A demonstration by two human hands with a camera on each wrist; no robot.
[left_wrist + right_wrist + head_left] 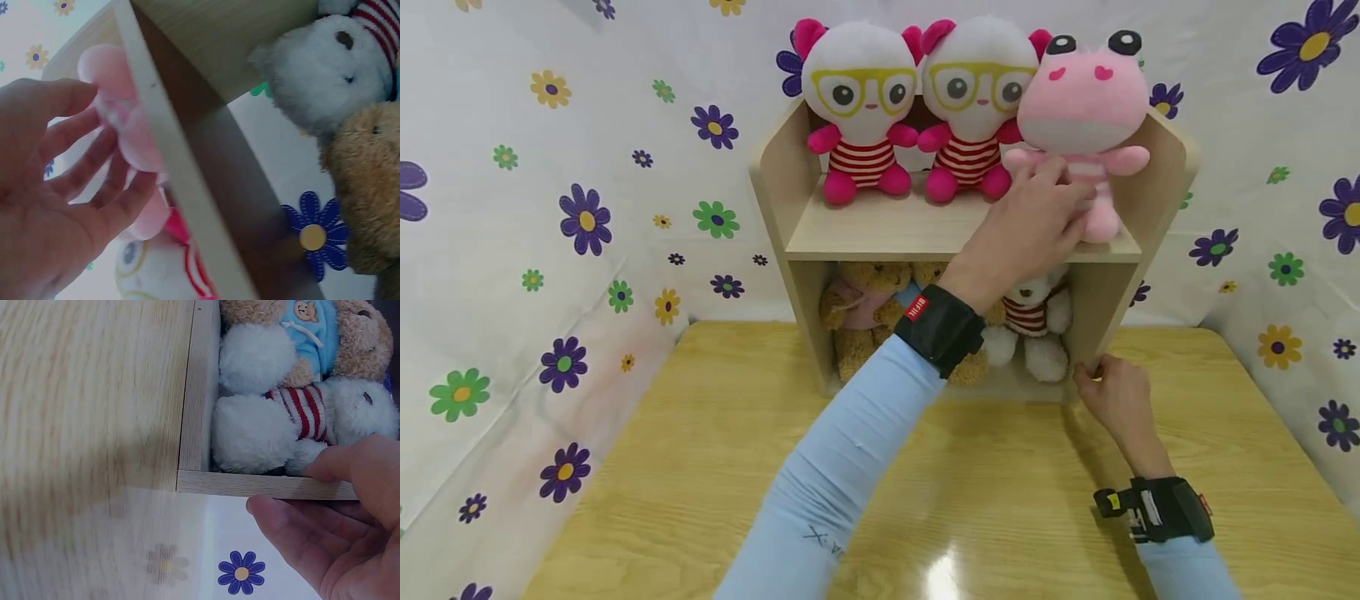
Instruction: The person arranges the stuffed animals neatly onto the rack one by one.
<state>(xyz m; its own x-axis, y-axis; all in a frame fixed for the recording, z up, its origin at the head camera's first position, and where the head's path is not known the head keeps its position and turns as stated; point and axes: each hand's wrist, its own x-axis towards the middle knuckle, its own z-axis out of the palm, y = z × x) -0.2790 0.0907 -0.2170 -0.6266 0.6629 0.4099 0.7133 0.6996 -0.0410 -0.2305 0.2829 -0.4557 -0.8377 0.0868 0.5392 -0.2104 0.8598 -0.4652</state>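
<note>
On the upper board of a small wooden shelf [955, 243], a pink plush toy [1084, 92] with raised black eyes sits at the right end. My left hand [1033, 221] reaches across and touches its belly and legs. Seen from the left wrist, the left fingers [128, 197] are spread and slightly bent against the pink plush, with the thumb by one foot. My right hand [1122, 404] pinches the shelf's right side panel near its foot. The right wrist view shows a digit inside the panel edge and the other fingers [284, 528] outside it.
Two white-and-pink plush toys with yellow glasses [865, 92] sit left of the pink one. Below are brown teddy bears [859, 333] and a white bear in a striped top [1026, 317]. The shelf stands on a wood-grain table [715, 433] before a flowered backdrop [647, 142].
</note>
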